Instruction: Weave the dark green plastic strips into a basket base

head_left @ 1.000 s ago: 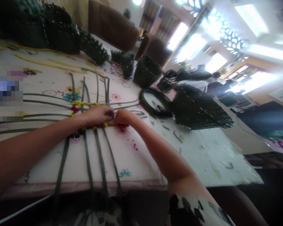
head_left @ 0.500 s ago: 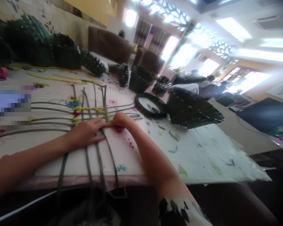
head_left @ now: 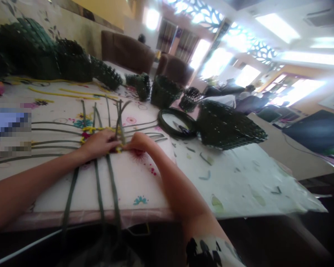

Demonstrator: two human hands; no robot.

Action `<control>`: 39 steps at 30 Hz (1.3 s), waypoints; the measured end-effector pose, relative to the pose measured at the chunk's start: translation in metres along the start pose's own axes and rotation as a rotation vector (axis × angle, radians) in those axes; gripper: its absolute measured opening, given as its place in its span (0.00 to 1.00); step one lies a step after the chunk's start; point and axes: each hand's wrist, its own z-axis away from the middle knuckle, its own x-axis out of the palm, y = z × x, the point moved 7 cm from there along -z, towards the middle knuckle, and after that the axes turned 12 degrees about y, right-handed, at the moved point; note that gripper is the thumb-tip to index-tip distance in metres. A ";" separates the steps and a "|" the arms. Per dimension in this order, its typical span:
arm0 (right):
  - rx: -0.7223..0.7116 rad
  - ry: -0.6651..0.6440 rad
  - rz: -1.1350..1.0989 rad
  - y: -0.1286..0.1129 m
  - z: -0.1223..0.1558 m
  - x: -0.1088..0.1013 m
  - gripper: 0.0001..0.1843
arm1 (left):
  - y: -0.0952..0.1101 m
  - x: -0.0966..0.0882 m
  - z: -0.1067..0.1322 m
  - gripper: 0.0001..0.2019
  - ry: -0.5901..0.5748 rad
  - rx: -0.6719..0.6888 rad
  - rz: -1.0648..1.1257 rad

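Flat dark green strips [head_left: 98,185] cross on the table, with yellow strip [head_left: 89,129] woven through them into a small grid. My left hand [head_left: 98,142] lies over the grid, its fingers curled closed at the right edge around the foot of an upright green strip [head_left: 118,118]. Close beside it, my right hand [head_left: 137,141] is closed, fingertips pinched at the yellow strip end at the grid's right corner. The exact grip of both hands is partly hidden. Three green strips hang over the front table edge.
Dark green woven baskets [head_left: 167,92] line the back, and a larger one [head_left: 225,126] lies to the right. Beside it is a dark green coil [head_left: 160,124] with scissors [head_left: 182,128] inside. Loose yellow strips [head_left: 64,93] and green offcuts [head_left: 206,158] lie about. Seated people [head_left: 247,98] are far off.
The rightmost green strip, which hung toward the front edge, now stands folded up and back at the grid's right side. My left hand's fingers have curled in there; my right hand barely moved.
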 end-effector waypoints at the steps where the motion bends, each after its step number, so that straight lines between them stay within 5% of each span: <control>1: 0.002 -0.004 0.001 0.000 0.001 -0.001 0.32 | 0.000 0.003 0.000 0.18 -0.005 0.014 -0.005; 13: 0.089 0.081 -0.079 -0.005 0.028 -0.007 0.24 | -0.005 0.009 0.007 0.14 -0.097 -0.044 -0.145; 26: 0.160 0.203 -0.027 -0.016 0.021 0.004 0.30 | 0.000 0.007 0.009 0.11 -0.094 -0.061 -0.151; 39: 0.010 0.072 -0.012 -0.028 0.006 -0.002 0.30 | -0.006 0.008 0.001 0.17 -0.140 -0.089 -0.047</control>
